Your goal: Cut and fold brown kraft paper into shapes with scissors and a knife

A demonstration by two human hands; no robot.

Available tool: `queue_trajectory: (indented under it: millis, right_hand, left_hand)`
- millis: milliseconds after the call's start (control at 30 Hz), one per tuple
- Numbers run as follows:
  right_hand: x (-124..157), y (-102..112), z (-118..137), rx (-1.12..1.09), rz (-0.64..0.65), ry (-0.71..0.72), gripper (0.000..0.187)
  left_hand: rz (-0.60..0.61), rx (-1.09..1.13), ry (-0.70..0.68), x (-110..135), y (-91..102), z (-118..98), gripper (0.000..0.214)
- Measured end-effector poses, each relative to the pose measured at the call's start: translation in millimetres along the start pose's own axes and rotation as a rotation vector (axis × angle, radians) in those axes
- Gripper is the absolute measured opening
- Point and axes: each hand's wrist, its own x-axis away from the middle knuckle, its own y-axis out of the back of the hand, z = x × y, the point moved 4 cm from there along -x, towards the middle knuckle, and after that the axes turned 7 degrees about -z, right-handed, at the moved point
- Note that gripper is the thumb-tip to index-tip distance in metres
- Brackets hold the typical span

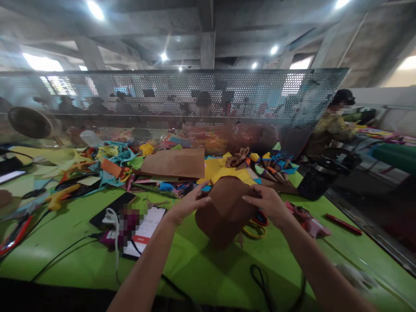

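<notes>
At the middle of the green bench (201,268), a brown sheet (224,210) stands bent into a hump, its lower edge on the bench. The left hand (190,203) holds its upper left side and the right hand (266,203) its upper right. The hands are apart, each with fingers and thumb closed on the sheet's top.

The sheet looks light and soft. It curves without cracking, so it is probably felt, foam or thick paper. It would likely spring flat if released and crease if pinched hard. The top edge, held at both sides as now, seems the best grip. The middle of the hump would buckle under pressure.

Yellow-handled scissors (255,229) lie just beside the sheet, under the right wrist. A phone (112,209) lies to the left, and coloured scraps (110,167) and a brown card (175,164) lie behind. A perforated screen (195,99) closes off the bench's far side, and another person (329,128) sits at the right.
</notes>
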Motion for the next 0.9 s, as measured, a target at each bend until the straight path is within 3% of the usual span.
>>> queue_trajectory:
  millis: [67,133,233,300,467,700,900]
  right_hand:
    - [0,-3,3,0.003,0.036,-0.005,0.025]
    - [0,-5,6,-0.054,0.015,-0.013,0.031]
    - [4,-3,6,-0.252,-0.090,-0.026,0.046]
    - [8,-6,1,-0.347,-0.100,-0.071,0.047]
    - [15,-23,-21,-0.317,0.038,-0.202,0.041]
    - [2,-18,-30,-0.272,-0.119,-0.147,0.035]
    - [5,-19,-33,-0.347,-0.024,-0.178,0.038]
  left_hand:
    - [-0.031,-0.122,-0.062,-4,-8.1,1,0.070]
    - [-0.058,-0.207,-0.093,-8,-13.9,7,0.049]
    - [-0.125,-0.127,-0.006,-13,-16.4,22,0.032]
    - [-0.207,0.014,0.032,-15,-15.9,30,0.033]
    - [-0.381,0.166,0.036,-18,-19.9,36,0.033]
    - [-0.342,0.220,0.006,-23,-34.6,38,0.033]
    - [-0.393,0.287,0.046,-26,-31.8,47,0.036]
